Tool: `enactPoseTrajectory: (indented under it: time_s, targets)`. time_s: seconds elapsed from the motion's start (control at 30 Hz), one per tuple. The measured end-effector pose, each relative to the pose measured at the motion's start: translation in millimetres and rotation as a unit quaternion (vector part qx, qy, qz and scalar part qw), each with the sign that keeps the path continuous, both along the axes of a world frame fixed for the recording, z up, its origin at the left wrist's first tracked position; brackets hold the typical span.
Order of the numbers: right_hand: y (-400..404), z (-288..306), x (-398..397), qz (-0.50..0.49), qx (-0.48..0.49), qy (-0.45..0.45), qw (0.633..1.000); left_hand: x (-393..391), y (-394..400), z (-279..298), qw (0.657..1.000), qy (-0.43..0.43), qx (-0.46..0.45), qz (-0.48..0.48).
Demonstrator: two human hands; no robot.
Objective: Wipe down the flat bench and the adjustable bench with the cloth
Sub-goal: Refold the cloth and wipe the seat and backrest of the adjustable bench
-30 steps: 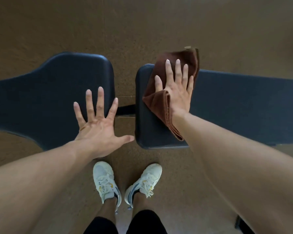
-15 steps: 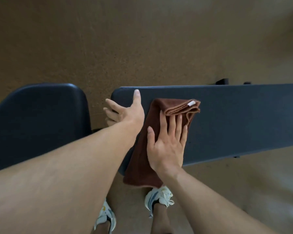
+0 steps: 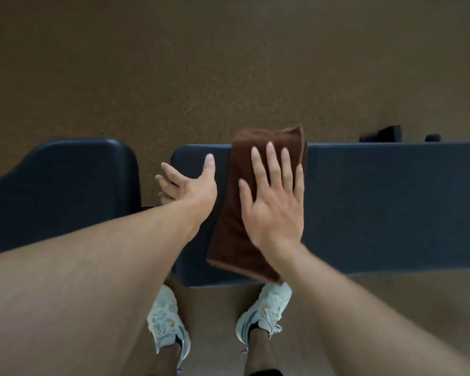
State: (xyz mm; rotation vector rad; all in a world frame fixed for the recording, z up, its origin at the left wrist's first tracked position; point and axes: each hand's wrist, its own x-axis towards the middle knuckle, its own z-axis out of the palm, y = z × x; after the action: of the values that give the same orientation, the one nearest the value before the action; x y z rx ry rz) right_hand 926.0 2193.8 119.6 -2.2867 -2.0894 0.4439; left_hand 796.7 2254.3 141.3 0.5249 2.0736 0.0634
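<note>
A long black bench pad (image 3: 377, 202) runs across the view from the middle to the right edge. A folded brown cloth (image 3: 236, 213) lies across it near its left end, reaching past the far edge. My right hand (image 3: 274, 204) presses flat on the cloth with its fingers straight and spread. My left hand (image 3: 190, 185) holds the pad's left end, with the thumb on top and the fingers wrapped down over the end. A shorter black pad (image 3: 60, 191) sits to the left, across a narrow gap.
The floor (image 3: 228, 77) is speckled brown all around. My feet in white sneakers (image 3: 168, 324) stand just below the pad's near edge. Black parts of the bench's frame (image 3: 388, 132) show beyond the far edge on the right.
My right hand has slid the cloth away from me across the pad, up to its far edge. My left hand has left the left pad and taken hold of the long pad's end.
</note>
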Motion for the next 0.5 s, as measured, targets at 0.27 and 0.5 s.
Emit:
enactPoseTrajectory:
  time_s: [0.27, 0.5]
  targets:
    - [-73, -1, 25, 0.007, -0.064, -0.007, 0.998, -5, -2, -4, 1.000, -0.004, -0.007, 0.011]
    - [4, -4, 19, 0.055, -0.018, 0.011, 0.998, 2, -1, -5, 1.000, 0.018, 0.004, 0.024]
